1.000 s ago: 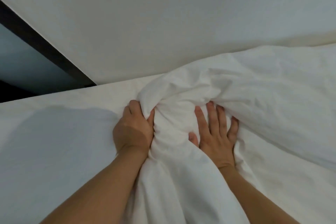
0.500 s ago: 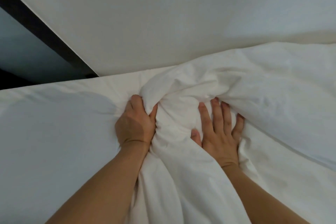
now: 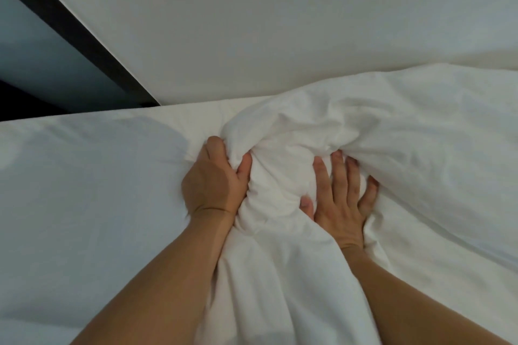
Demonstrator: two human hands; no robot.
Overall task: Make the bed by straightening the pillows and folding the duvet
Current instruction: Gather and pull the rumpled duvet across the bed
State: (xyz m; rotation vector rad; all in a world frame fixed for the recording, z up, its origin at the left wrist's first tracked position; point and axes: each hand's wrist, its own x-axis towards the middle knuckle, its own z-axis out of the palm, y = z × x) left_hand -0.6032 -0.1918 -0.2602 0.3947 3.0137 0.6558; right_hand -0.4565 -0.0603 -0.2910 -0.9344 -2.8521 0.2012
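We look down over our two bare forearms at a white bed (image 3: 84,204). A bunched white duvet (image 3: 406,134) lies across the right half of it, its gathered end heaped between our hands and a long fold of it running down between our arms toward the lower edge of the view.

Our left hand (image 3: 211,180) grips the bunched end from the left: the thumb (image 3: 244,166) presses into the cloth, and the other fingers curl round the top of the heap, their tips hidden in the folds. Our right hand (image 3: 340,199) lies flat on the duvet just right of the same heap, fingers (image 3: 337,168) straight and slightly spread, pointing away from us, the tips tucked under an overhanging fold. Its thumb rests against the side of the bunch. So the left hand holds cloth, while the right one is spread wide and only presses.

To the left of the left hand the sheet lies smooth, with a faint shadow on it. The far edge of the bed meets a plain pale wall (image 3: 280,22). At the upper left a dark strip (image 3: 70,28) runs slantwise along the wall's edge, with a grey-blue surface beyond it. We cannot tell what that surface is. We cannot make out any pillow apart from the rest of the bedding.
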